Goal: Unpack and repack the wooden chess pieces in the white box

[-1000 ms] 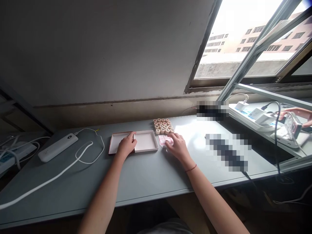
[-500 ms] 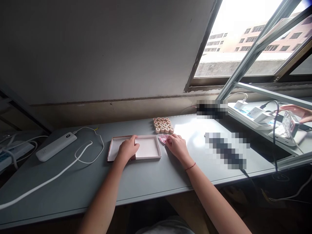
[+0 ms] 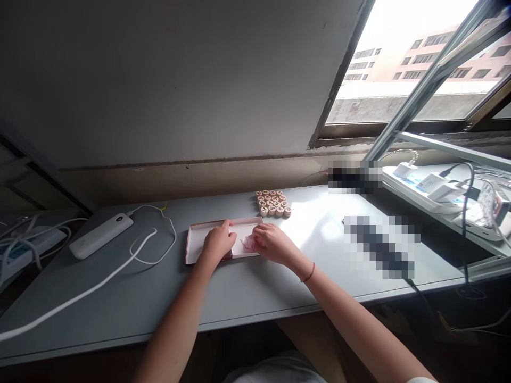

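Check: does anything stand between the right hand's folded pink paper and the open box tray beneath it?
Nothing visible: the right hand holds the folded pink paper over the open box tray; the left hand rests on the tray beside it.

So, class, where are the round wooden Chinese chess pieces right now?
In the head view, the Chinese chess pieces sit in a tight block on the grey desk, just beyond the far right corner of the open box tray and the right hand.
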